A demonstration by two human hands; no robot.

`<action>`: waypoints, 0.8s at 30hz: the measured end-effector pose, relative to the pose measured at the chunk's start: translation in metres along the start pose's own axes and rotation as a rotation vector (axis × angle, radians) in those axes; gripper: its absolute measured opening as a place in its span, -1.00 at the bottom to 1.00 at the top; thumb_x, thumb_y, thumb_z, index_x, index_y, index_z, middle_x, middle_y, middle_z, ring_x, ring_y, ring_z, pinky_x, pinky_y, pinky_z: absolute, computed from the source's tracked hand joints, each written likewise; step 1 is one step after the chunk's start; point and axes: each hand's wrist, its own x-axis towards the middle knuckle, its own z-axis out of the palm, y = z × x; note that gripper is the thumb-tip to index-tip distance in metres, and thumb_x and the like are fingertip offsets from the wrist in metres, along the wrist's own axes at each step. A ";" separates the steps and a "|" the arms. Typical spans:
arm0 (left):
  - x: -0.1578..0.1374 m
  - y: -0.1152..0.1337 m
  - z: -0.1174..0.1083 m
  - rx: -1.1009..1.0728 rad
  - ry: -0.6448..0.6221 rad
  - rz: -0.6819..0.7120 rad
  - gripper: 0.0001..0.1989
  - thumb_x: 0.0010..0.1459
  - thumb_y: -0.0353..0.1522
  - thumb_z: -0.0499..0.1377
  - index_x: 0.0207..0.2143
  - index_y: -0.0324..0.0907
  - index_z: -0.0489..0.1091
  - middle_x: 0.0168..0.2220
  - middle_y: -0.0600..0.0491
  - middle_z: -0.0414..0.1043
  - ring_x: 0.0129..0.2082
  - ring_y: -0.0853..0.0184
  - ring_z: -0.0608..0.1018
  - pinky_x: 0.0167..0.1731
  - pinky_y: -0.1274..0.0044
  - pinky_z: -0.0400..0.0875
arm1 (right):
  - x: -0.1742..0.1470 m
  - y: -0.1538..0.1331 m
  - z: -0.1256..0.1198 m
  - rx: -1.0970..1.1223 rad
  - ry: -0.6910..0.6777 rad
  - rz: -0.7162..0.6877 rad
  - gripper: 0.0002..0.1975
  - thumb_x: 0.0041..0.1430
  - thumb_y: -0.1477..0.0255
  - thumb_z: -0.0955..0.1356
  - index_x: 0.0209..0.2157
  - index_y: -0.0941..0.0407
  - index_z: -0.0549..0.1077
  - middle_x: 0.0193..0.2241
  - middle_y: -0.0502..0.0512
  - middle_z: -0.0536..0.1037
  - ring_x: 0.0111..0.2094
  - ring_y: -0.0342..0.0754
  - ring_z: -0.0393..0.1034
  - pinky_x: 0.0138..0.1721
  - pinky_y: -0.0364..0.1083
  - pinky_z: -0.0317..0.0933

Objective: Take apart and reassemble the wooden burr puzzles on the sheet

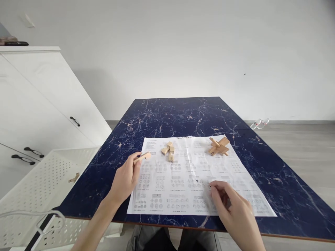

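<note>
My left hand [125,177], at the left edge of the printed sheet [183,174], pinches a notched wooden puzzle piece [142,157] between thumb and fingers. Just right of it, several wooden puzzle pieces [171,153] lie in a small pile on the paper. Farther right, near the sheet's top corner, sits a cross-shaped cluster of interlocked wooden pieces [219,146]. My right hand [232,205] rests low over the right half of the sheet, thumb and index finger pressed together. Something tiny and dark shows at those fingertips, too small to name.
The sheet lies on a dark blue marble-patterned table [172,115]. A white perforated surface [52,167] at the left carries another wooden piece [74,177] and a white cable [31,212]. Beyond stands a white cabinet [47,94]. Clear bottles [259,123] lie on the floor at right.
</note>
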 end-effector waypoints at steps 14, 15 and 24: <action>0.006 0.027 -0.007 -0.633 -0.291 -0.222 -0.45 0.51 0.10 -0.09 -0.09 -0.14 0.43 -0.49 0.15 0.26 -0.51 0.33 0.31 -0.47 0.49 0.20 | 0.010 0.001 0.001 -0.036 -0.064 -0.077 -0.71 0.49 0.12 0.31 -0.12 -0.01 0.55 -0.36 0.04 0.67 -0.45 -0.03 0.53 -0.41 -0.13 0.39; 0.009 0.029 -0.008 -0.728 -0.330 -0.260 -0.44 0.48 0.13 -0.04 -0.10 -0.15 0.43 -0.47 0.13 0.30 -0.52 0.35 0.29 -0.49 0.50 0.17 | 0.014 -0.003 0.001 -0.030 -0.079 -0.102 -0.72 0.50 0.13 0.30 -0.12 -0.01 0.55 -0.35 0.05 0.67 -0.43 -0.02 0.55 -0.40 -0.12 0.39; 0.050 0.045 0.002 -1.214 -0.511 -0.386 -0.54 0.34 0.02 0.27 -0.36 -0.16 0.32 -0.37 0.04 0.46 -0.57 0.48 0.24 -0.54 0.54 0.07 | 0.090 -0.048 0.036 -0.044 -0.215 -0.360 -0.71 0.51 0.24 0.30 0.13 0.06 0.41 -0.05 0.20 0.58 -0.35 0.00 0.53 -0.30 0.01 0.44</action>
